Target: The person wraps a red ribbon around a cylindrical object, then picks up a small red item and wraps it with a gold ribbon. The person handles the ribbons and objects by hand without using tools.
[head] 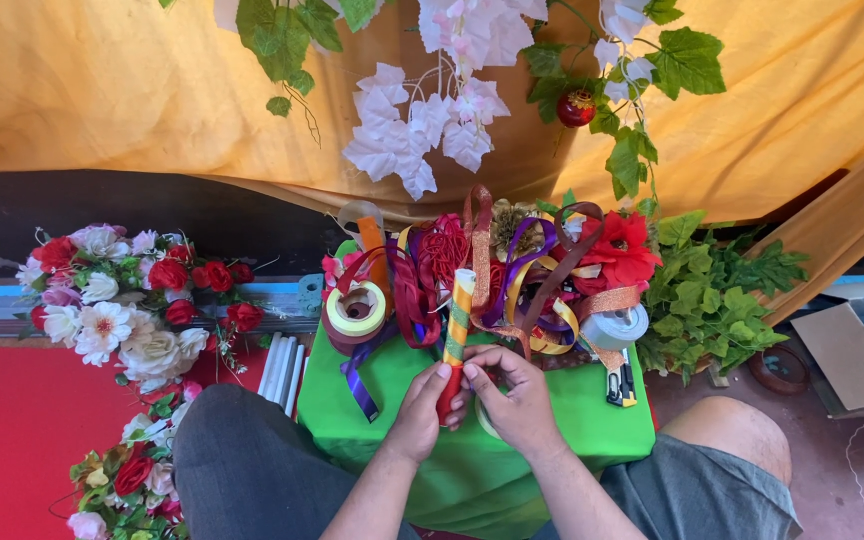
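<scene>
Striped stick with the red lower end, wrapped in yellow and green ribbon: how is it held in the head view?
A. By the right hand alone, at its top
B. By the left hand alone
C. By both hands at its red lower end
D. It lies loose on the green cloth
C: the left hand and right hand both close around the red lower end of the striped stick, above the green cloth.

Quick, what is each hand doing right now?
Left hand: closed around the red lower end of the striped stick.
Right hand: closed on the same stick, fingers curled beside it.
</scene>
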